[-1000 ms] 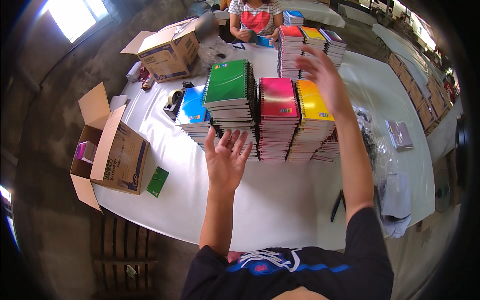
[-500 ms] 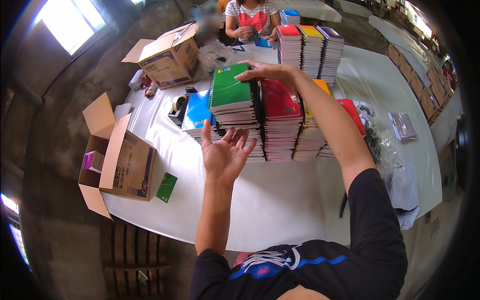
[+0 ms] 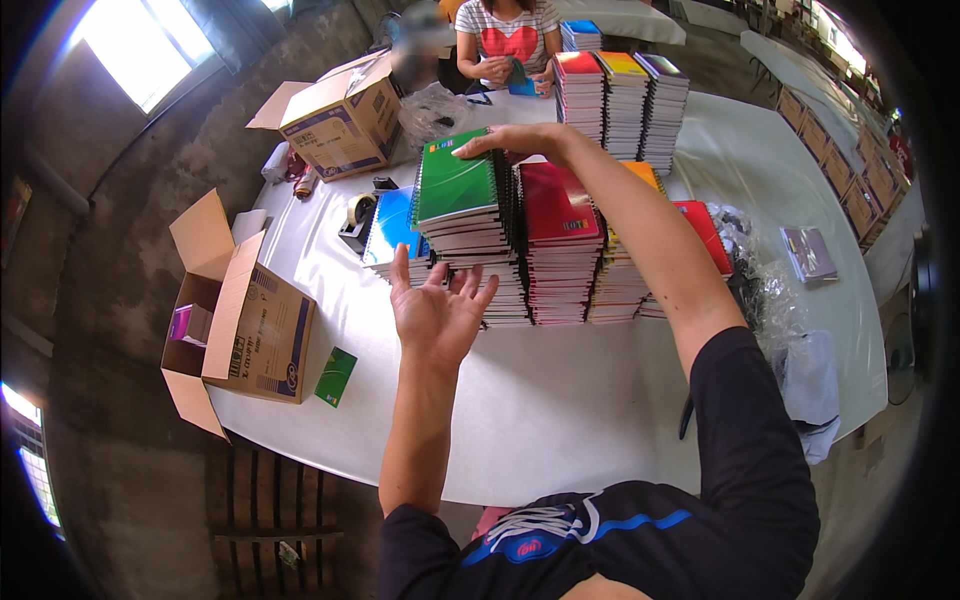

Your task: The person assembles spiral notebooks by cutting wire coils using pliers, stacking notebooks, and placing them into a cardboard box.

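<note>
A thick stack of green spiral notebooks (image 3: 455, 187) stands at the middle of the table, its upper part set off toward the left. Across the far right corner of its top lies my right hand (image 3: 500, 143), thumb on the cover and fingers hooked over the far edge, partly hidden. My left hand (image 3: 437, 312) is palm up with fingers spread, just in front of the stack's near side; whether its fingertips touch the pages I cannot tell. Blue notebooks (image 3: 392, 225) stand to the left. Red notebooks (image 3: 560, 202) and yellow ones (image 3: 640, 180) stand to the right.
An open carton (image 3: 270, 330) with a purple item inside stands at left, near a green cover (image 3: 336, 377). Behind are another carton (image 3: 345, 125), a tape dispenser (image 3: 355, 222) and taller notebook piles (image 3: 622, 95). Clear plastic (image 3: 765, 290) lies right. A person (image 3: 508, 50) sits opposite.
The upper green notebooks have shifted slightly left with my right hand. My left hand has moved a little left and down, still with its palm up.
</note>
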Demonstrator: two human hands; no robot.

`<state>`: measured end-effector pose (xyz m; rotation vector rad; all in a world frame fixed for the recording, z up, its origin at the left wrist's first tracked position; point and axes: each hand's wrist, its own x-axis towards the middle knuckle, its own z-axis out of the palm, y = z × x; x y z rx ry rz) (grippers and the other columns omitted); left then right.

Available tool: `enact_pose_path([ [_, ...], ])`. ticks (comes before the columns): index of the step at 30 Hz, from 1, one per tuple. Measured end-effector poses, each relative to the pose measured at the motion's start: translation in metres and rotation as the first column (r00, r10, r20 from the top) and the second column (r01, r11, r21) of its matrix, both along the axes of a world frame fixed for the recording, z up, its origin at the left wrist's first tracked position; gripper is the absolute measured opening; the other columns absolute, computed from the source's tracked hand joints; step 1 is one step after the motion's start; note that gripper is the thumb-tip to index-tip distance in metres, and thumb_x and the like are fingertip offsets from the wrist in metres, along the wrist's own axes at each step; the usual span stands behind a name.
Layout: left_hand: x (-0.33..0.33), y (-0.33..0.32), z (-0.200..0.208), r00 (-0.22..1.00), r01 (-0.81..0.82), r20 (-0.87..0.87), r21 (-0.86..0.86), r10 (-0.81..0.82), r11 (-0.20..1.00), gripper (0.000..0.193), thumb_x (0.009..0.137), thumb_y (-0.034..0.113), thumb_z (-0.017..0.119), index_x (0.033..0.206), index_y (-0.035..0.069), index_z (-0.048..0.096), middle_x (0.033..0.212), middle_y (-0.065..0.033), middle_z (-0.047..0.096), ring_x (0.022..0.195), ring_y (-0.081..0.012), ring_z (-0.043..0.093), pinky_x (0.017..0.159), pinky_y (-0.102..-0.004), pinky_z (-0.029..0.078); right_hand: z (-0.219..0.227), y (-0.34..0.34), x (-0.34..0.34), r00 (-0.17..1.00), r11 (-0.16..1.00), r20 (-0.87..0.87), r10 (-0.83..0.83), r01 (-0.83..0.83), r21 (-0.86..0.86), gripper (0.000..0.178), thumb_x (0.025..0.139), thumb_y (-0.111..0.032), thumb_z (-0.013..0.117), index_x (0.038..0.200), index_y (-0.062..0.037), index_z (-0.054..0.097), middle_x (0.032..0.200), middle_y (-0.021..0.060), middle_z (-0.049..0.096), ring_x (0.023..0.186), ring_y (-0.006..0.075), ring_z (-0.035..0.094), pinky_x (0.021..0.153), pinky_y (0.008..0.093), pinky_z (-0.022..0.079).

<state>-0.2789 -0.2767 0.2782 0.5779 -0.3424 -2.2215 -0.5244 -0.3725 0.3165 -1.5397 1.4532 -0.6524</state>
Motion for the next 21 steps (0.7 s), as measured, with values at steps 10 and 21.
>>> enact_pose_path([
  [10, 0.004, -0.013, 0.017, 0.997, 0.080, 0.007, -0.079, -0.079, 0.994, 0.078, 0.082, 0.051, 0.060, 0.133, 0.002, 0.029, 0.133, -0.0194, 0.030, 0.125, -0.0295, 0.035, 0.106, -0.0529, 0.029, 0.012, 0.005, 0.022, 0.982, 0.955, 0.052, -0.184, 0.191, -0.228, 0.094, 0.060, -0.053, 0.078, 0.135, -0.0050, 0.044, 0.126, 0.0162, 0.053, 0.115, 0.0230, 0.052, 0.100, 0.0315, 0.036],
  [21, -0.001, -0.013, 0.009, 0.997, -0.051, -0.067, -0.109, 0.044, 0.993, 0.049, 0.096, 0.025, 0.050, 0.130, -0.006, 0.035, 0.133, -0.0261, 0.038, 0.126, -0.0396, 0.036, 0.108, -0.0529, 0.031, 0.006, 0.030, 0.066, 0.785, 0.801, 0.528, -0.323, 0.524, -0.289, 0.123, 0.055, -0.025, 0.086, 0.146, -0.0092, 0.006, 0.126, 0.0250, 0.045, 0.108, 0.0300, 0.056, 0.092, 0.0368, 0.048],
])
